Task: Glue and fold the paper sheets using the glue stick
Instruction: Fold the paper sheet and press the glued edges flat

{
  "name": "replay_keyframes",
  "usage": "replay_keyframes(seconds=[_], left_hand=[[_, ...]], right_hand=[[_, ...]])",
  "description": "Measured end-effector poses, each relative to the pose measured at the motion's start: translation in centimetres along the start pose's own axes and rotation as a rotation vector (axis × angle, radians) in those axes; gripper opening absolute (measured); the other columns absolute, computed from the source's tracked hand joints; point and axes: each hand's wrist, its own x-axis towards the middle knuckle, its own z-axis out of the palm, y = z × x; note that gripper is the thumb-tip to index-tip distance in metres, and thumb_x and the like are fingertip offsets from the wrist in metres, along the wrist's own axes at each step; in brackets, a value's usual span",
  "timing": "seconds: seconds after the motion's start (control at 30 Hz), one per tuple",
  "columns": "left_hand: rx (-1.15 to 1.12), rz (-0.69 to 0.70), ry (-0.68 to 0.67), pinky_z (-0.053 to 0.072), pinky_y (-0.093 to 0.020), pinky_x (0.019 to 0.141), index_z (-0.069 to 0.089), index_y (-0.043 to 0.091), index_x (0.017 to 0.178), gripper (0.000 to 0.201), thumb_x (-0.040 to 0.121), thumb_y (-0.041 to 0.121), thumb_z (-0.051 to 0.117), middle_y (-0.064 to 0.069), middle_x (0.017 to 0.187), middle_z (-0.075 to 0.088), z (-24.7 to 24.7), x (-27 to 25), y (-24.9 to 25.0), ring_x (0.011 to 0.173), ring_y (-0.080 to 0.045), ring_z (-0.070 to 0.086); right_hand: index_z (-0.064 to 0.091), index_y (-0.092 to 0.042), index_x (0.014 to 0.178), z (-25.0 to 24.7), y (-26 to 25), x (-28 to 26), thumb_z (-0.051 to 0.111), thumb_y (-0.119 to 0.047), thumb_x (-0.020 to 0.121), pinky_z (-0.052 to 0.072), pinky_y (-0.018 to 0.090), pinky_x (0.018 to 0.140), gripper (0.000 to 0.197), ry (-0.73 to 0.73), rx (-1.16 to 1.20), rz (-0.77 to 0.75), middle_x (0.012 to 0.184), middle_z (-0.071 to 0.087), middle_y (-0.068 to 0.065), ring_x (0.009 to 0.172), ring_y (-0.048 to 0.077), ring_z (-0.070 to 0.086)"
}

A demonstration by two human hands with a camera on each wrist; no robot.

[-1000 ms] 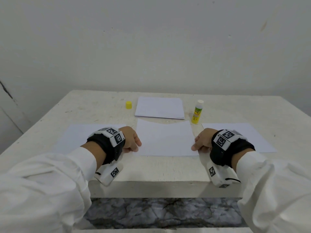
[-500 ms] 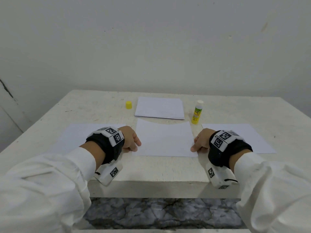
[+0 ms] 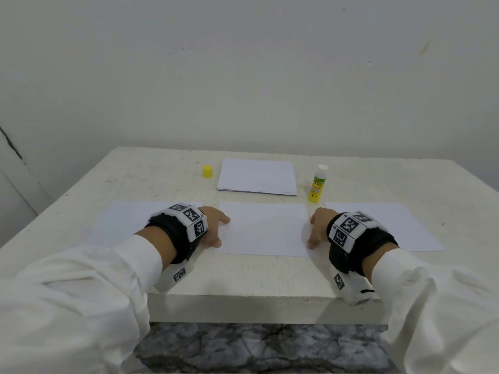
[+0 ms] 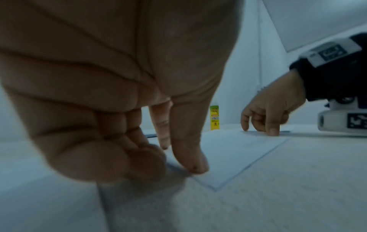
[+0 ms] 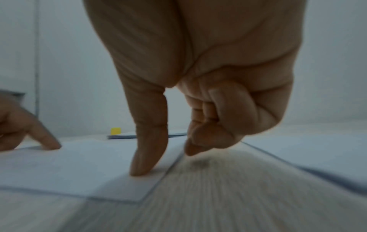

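Middle sheet (image 3: 263, 228) lies flat on the counter (image 3: 270, 276), near the front edge, between both hands. Left hand (image 3: 213, 225) is at the sheet's left edge: thumb and index tips press down on the paper, other fingers curled in, nothing grasped. In the left wrist view the thumb (image 4: 188, 153) touches the sheet near its front-left corner. Right hand (image 3: 318, 225) mirrors this at the right edge; in the right wrist view the thumb (image 5: 147, 150) presses on the paper just inside the front-right corner, and the index fingertip (image 5: 190, 149) sits at or just over the sheet's right edge, contact unclear. Remaining fingers are curled, holding nothing.

Glue stick (image 3: 317, 183) stands upright, cap off, white tip up, behind the sheet's far-right corner, apart from both hands. Its yellow cap (image 3: 207, 171) stands well to the left, on the other side of the paper stack (image 3: 256, 176). The stack lies flat just behind the middle sheet, between cap and glue stick.

Left sheet (image 3: 121, 220) lies flat, partly under the left wrist and its camera band. Right sheet (image 3: 391, 225) lies flat beside the right wrist. White sleeves cover both forearms. Plain wall (image 3: 243, 76) behind the counter.
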Motion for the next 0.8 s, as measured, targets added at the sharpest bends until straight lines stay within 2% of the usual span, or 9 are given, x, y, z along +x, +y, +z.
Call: replay_keyframes(seconds=[0.07,0.2,0.3,0.37,0.43,0.47,0.57,0.67,0.8], left_hand=[[0.169,0.029,-0.013,0.029,-0.030,0.109,0.021,0.025,0.152,0.076,0.090,0.033,0.063,-0.003,0.155,0.028,-0.3,0.5,0.3,0.139,-0.022,0.032],[0.424,0.004,-0.082,0.032,-0.043,0.109,0.014,0.026,0.153,0.086,0.085,0.055,0.060,-0.013,0.149,0.027,-0.8,2.3,0.1,0.135,-0.034,0.030],[0.455,0.013,-0.106,0.024,-0.051,0.113,0.006,0.027,0.153,0.102,0.077,0.066,0.062,-0.009,0.158,0.008,-0.6,4.3,-1.0,0.141,-0.037,0.017],[0.446,0.017,-0.123,0.020,-0.052,0.115,-0.002,0.025,0.153,0.111,0.074,0.068,0.064,-0.003,0.161,-0.003,-0.5,4.9,-1.5,0.144,-0.035,0.010],[0.437,0.038,-0.120,0.019,-0.052,0.116,-0.004,0.021,0.153,0.116,0.073,0.068,0.065,-0.002,0.161,-0.002,-0.5,5.4,-1.8,0.145,-0.034,0.010],[0.430,0.045,-0.116,0.019,-0.051,0.116,-0.005,0.019,0.153,0.118,0.072,0.067,0.066,-0.002,0.161,-0.001,-0.5,5.5,-1.8,0.145,-0.034,0.009],[0.407,0.043,-0.115,0.020,-0.049,0.116,-0.004,0.011,0.152,0.121,0.072,0.064,0.069,-0.004,0.161,-0.001,-0.6,5.7,-1.7,0.145,-0.033,0.010],[0.413,0.043,-0.102,0.023,-0.047,0.114,-0.001,0.005,0.150,0.120,0.072,0.062,0.070,-0.007,0.160,0.003,-0.8,5.7,-1.4,0.142,-0.034,0.017],[0.425,0.029,-0.098,0.023,-0.049,0.115,0.002,0.004,0.151,0.120,0.071,0.061,0.072,-0.008,0.160,0.006,-0.8,5.7,-1.1,0.144,-0.033,0.015]], right_hand=[[0.056,-0.013,0.127,-0.1,-1.2,-0.1,0.081,-0.032,0.070,0.045,0.032,0.093,0.065,0.019,-0.082,-0.052,0.124,0.058,0.005,0.115,0.025,0.056],[0.056,-0.015,0.127,0.5,-6.2,0.2,0.081,-0.045,0.066,0.044,0.041,0.100,0.073,-0.102,-0.180,-0.174,0.127,0.057,0.004,0.115,0.028,0.055],[0.064,-0.020,0.108,1.3,-10.9,2.0,0.082,-0.066,0.042,0.051,0.044,0.087,0.083,-0.119,-0.271,-0.261,0.106,0.066,0.000,0.094,0.027,0.063],[0.061,-0.020,0.116,1.2,-13.3,2.6,0.081,-0.069,0.041,0.049,0.047,0.090,0.092,-0.109,-0.313,-0.318,0.112,0.065,0.003,0.101,0.029,0.062],[0.034,-0.018,0.144,1.1,-14.6,2.6,0.079,-0.067,0.050,0.036,0.052,0.105,0.114,-0.111,-0.357,-0.382,0.148,0.038,0.008,0.132,0.033,0.041],[0.019,-0.022,0.149,1.3,-14.6,2.8,0.076,-0.071,0.046,0.030,0.054,0.109,0.128,-0.103,-0.391,-0.400,0.157,0.019,0.006,0.140,0.033,0.029],[-0.002,-0.031,0.150,1.8,-12.0,4.7,0.070,-0.082,0.031,0.028,0.057,0.109,0.149,-0.030,-0.464,-0.380,0.160,-0.002,0.001,0.143,0.031,0.020],[-0.010,-0.020,0.151,-0.3,-7.7,3.3,0.075,-0.072,0.050,0.016,0.052,0.116,0.142,-0.105,-0.426,-0.312,0.159,-0.010,0.004,0.147,0.028,0.008],[-0.010,-0.009,0.151,-2.3,-2.5,1.2,0.076,-0.053,0.070,0.014,0.046,0.118,0.125,-0.169,-0.396,-0.224,0.159,-0.009,0.009,0.147,0.027,0.005]])
